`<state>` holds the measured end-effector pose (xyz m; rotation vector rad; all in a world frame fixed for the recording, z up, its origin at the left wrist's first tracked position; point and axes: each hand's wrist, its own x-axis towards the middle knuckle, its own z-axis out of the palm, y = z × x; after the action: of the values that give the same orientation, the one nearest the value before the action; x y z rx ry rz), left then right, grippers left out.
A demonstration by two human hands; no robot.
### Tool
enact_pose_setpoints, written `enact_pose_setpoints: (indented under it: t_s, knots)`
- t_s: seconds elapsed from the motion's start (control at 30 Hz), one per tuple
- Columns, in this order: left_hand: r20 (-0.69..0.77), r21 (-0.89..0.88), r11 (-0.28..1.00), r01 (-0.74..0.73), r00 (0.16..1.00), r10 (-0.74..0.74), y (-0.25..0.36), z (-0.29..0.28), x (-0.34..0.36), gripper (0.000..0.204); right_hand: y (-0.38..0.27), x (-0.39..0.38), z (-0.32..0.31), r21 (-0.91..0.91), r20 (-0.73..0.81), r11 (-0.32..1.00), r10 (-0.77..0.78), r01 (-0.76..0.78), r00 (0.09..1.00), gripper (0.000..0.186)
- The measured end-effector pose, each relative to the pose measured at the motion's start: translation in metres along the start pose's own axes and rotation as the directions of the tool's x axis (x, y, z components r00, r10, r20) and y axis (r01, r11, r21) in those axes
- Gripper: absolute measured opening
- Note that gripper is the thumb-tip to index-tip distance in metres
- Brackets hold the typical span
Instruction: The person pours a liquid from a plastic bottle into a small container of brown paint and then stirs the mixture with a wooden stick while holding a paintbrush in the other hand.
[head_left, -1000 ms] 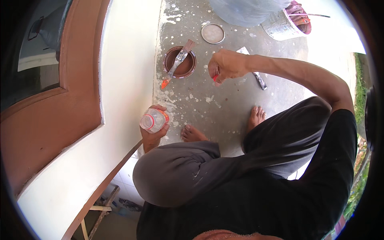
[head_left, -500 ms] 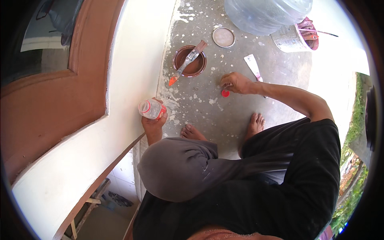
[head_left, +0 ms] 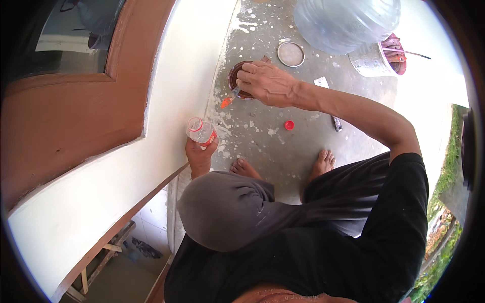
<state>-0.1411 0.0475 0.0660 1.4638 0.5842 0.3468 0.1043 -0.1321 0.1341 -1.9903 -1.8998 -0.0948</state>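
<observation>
My left hand is wrapped round a clear plastic bottle with a red label and a red ring at its uncapped mouth. Over the round can of brown paint, my right hand has its fingers curled on the handle of a paintbrush that lies across the rim. The brush's orange handle end points toward me; its bristles show past the knuckles, and the hand hides its middle. A small red bottle cap lies on the floor nearer me.
A round lid lies beyond the can. Farther right stand a large clear water jug and a white bucket with a reddish cloth and a stick. Under my right forearm lies a scraper. A white wall borders the left.
My right hand has moved from beside the red cap, forward and left, onto the paintbrush over the can. The left hand still holds the bottle. The whole view has shifted slightly.
</observation>
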Motion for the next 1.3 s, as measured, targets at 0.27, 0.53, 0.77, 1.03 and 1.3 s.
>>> enact_pose_setpoints:
  t_s: [0.27,0.53,0.77,1.03,1.3]
  knots:
    - [0.036,0.081,0.997,0.005,0.999,-0.008,0.025,-0.002,0.002,0.039,0.009,0.022,0.025,-0.224,0.273,0.955,-0.131,0.196,0.953,0.011]
    - [0.158,0.235,0.972,-0.007,0.987,-0.031,0.053,0.003,0.009,0.040,0.018,0.005,-0.058,-0.107,0.012,0.991,-0.078,0.079,0.997,0.016]
    - [0.333,0.392,0.915,-0.092,0.942,-0.048,0.099,0.037,0.027,0.039,0.026,-0.039,-0.110,0.192,-0.265,0.907,0.416,-0.375,0.870,0.021]
    - [0.377,0.539,0.828,-0.154,0.923,-0.074,0.106,0.059,0.044,0.041,0.025,-0.058,-0.112,0.367,-0.277,0.726,0.682,-0.581,0.677,0.025]
    - [0.341,0.644,0.750,-0.153,0.934,-0.103,0.084,0.055,0.054,0.040,0.030,-0.063,-0.110,0.397,-0.280,0.713,0.693,-0.577,0.664,0.032]
